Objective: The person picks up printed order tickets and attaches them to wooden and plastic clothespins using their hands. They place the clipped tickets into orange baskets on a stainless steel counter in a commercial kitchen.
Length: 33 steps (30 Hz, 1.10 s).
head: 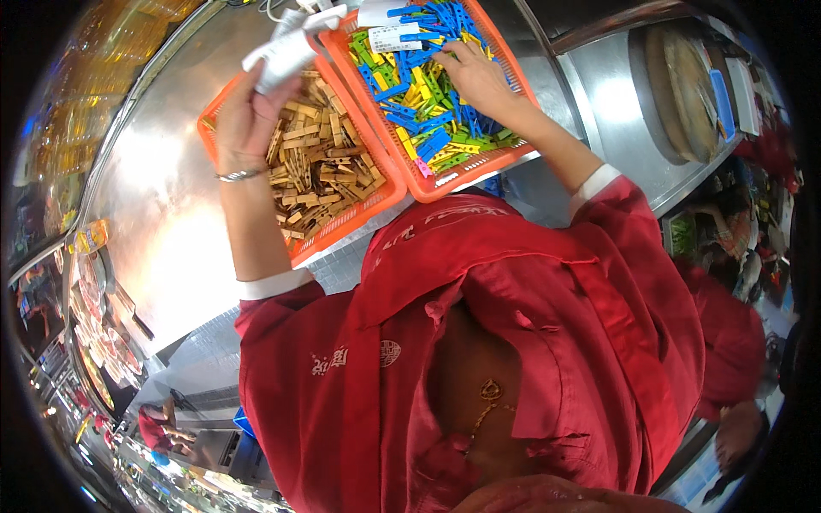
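My left hand (249,125), with a bracelet at the wrist, holds a bundle of white paper slips (282,61) above an orange plastic basket (333,234) of wooden clothespins (327,141). My right hand (481,77) reaches into a second orange basket (449,187), filled with blue, yellow and green plastic clothespins (417,86). Its fingertips are at the blue clothespins; whether they pinch one is hard to see. Printed paper slips (392,40) lie over the far left part of this basket, with blue clothespins on their right edges.
Both baskets stand side by side on a steel counter (154,192). Round wooden boards (689,96) are on the steel surface at right. Plates of food (106,327) and a yellow packet (90,236) are at left. A person in red (157,426) is at lower left, another (725,340) at right.
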Available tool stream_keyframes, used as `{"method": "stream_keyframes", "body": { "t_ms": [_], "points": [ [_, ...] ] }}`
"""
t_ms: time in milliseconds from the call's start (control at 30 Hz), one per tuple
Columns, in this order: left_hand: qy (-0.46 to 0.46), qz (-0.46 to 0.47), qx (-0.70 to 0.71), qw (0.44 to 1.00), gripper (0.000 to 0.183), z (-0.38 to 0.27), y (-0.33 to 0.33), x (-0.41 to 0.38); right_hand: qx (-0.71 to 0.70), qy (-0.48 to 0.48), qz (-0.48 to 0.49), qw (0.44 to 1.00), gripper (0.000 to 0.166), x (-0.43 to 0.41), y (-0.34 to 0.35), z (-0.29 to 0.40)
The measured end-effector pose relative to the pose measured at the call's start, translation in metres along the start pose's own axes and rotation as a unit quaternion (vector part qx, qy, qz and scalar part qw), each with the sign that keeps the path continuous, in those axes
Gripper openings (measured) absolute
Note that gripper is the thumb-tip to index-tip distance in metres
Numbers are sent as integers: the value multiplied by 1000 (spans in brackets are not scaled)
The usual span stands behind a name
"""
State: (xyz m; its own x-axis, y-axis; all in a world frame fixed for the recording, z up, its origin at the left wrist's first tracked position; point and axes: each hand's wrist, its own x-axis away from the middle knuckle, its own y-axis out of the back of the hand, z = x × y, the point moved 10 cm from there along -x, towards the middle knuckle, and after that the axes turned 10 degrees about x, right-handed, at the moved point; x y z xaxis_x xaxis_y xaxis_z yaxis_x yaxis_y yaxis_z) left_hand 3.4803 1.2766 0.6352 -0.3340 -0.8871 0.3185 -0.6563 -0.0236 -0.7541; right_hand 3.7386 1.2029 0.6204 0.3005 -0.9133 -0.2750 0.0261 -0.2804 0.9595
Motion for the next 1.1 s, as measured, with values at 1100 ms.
{"method": "stream_keyframes", "body": {
  "t_ms": [1100],
  "points": [
    [57,-32,49,997,34,149,17,64,-627,-215,279,694,23,59,-26,-2]
  ]
}}
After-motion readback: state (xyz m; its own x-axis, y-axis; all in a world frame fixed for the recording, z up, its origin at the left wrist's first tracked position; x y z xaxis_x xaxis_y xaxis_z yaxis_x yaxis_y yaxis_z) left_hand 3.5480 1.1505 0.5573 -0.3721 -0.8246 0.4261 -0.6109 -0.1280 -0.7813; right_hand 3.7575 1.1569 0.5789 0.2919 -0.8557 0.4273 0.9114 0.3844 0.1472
